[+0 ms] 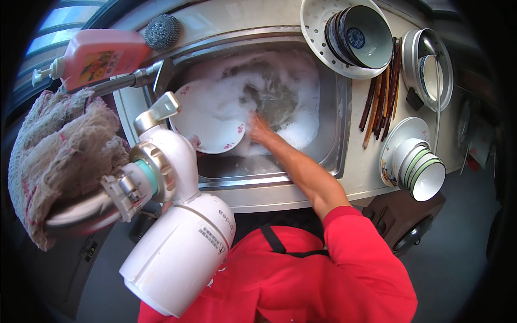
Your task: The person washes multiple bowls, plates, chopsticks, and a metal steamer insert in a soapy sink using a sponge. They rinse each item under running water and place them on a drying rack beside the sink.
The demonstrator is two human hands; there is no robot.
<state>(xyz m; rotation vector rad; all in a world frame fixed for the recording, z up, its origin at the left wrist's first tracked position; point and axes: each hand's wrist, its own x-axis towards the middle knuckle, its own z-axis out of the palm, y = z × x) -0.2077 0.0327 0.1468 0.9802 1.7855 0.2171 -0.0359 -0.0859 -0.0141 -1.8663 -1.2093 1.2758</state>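
A white plate (210, 133) with small red flower prints is tilted at the left of the stainless steel sink (329, 149), partly in suds. Fingertips of my left hand (194, 141) show at its lower left rim; the faucet's white water filter (177, 258) covers the rest of that hand and arm. My right hand (257, 127) is at the plate's right edge, its fingers sunk in foam (299, 129) and blurred, so its grip cannot be made out. Soapy water fills the middle of the sink.
A pink soap bottle (105, 56), a steel scourer (162, 32) and a mesh cloth (64, 149) lie along the left and back. To the right are a perforated white tray (317, 36) with stacked bowls (371, 40), chopsticks (383, 97), a metal pan (410, 52) and more bowls (428, 181) on a plate.
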